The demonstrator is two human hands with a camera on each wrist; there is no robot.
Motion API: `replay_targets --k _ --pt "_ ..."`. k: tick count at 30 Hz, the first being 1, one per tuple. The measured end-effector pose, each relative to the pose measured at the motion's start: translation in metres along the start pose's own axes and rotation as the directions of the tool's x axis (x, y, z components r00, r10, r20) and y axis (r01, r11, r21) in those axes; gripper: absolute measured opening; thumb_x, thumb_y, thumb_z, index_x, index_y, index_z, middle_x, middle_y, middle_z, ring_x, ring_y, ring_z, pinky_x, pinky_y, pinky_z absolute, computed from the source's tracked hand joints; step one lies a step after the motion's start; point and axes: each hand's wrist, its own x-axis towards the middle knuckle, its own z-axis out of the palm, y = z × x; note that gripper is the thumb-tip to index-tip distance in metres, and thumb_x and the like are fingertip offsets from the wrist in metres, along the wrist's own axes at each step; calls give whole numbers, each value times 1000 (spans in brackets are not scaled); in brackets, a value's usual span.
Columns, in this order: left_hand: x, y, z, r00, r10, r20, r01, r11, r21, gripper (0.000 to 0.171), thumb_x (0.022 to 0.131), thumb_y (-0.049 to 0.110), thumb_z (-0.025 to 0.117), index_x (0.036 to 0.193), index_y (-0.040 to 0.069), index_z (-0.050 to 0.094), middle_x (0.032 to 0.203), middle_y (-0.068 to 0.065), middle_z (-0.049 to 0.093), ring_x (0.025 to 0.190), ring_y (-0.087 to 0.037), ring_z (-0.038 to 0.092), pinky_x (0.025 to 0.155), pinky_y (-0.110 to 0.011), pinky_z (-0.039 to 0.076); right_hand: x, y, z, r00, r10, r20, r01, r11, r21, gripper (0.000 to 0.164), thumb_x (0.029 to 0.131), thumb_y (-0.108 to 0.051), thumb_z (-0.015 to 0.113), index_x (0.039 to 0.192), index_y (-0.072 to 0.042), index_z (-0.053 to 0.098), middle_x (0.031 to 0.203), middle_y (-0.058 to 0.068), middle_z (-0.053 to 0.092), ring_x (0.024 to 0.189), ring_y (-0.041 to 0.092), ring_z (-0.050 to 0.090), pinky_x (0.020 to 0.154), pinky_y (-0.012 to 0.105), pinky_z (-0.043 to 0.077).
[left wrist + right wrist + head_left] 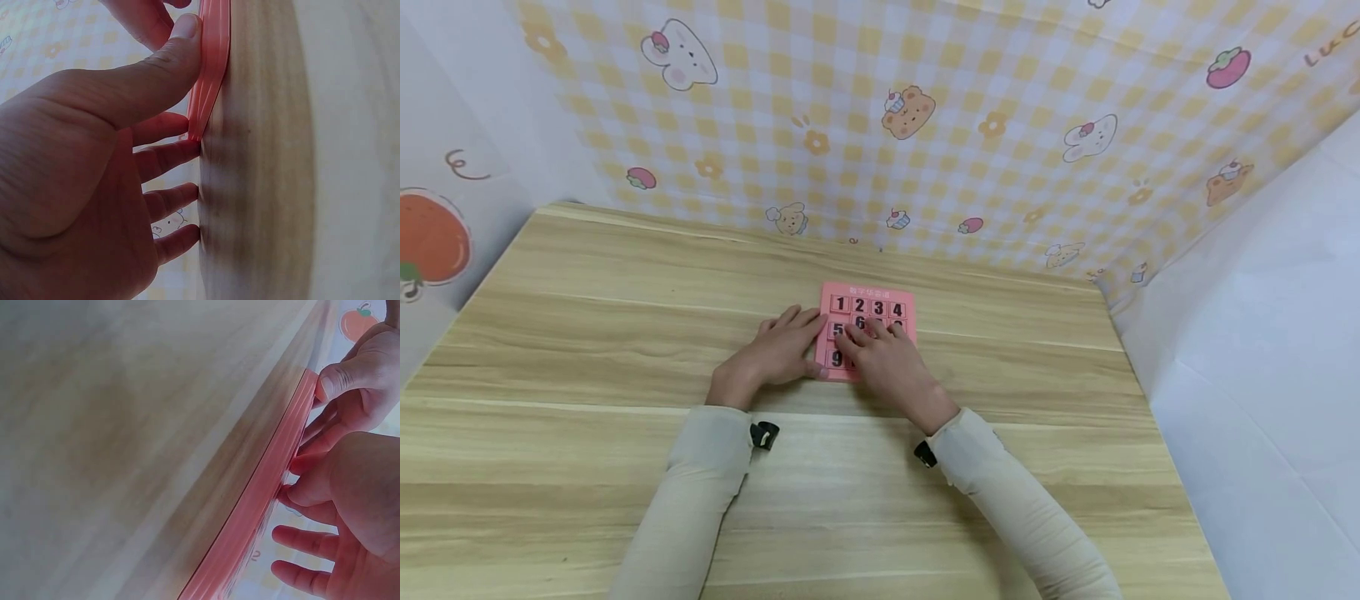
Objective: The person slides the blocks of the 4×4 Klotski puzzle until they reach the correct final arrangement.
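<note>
A pink sliding number puzzle (831, 288) lies flat on the wooden table, its black numbers facing me upright. The top row of tiles reads 1, 2, 3 and 4 (897, 310); below, 5 (837, 330), 6 and 9 (837, 358) show. My left hand (778, 350) holds the puzzle's left side, thumb at the near left corner and fingertips along the edge and on the table. My right hand (891, 367) reaches over the lower right of the board, fingertips on the tiles, hiding several of them. In the right wrist view, its fingers spread above the pink side wall (250, 500).
Wooden table top (587, 333) surrounds the puzzle. A yellow checked cloth (850, 183) with cartoon prints hangs behind the table. White sheets flank it, the left one (430, 333) printed with a large orange fruit.
</note>
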Motion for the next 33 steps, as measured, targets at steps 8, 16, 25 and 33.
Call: replay_targets --k 8,16,25,33 --pt "0 1 0 1000 6 3 -6 1000 -4 87 89 33 73 156 3 27 164 -18 18 151 -44 3 119 -60 9 1 1 -1 1000 7 12 -8 1000 27 42 105 -21 47 147 -24 49 154 0 45 142 31 41 112 54 38" --pt "-1 2 -2 1000 5 1 -5 1000 1 86 89 33 73 155 2 27 164 -19 18 151 -44 3 119 -60 10 2 0 -1 999 20 30 -20 1000 19 44 106 -22 45 150 -24 46 156 0 41 144 31 38 113 54 36" --pt "-1 1 0 1000 4 1 -4 1000 -4 85 90 31 73 155 2 27 164 -18 18 151 -44 3 119 -61 9 0 -7 -1 998 41 54 -38 998 -57 47 107 -28 41 153 -22 40 158 -1 38 144 29 38 112 50 39" --pt "-2 1 -1 1000 2 6 -2 1000 -6 86 90 32 72 155 2 26 164 -19 16 151 -44 3 119 -62 8 -2 -10 -2 998 43 46 -38 995 -88 47 107 -28 41 153 -22 39 158 -1 38 144 29 39 111 50 40"
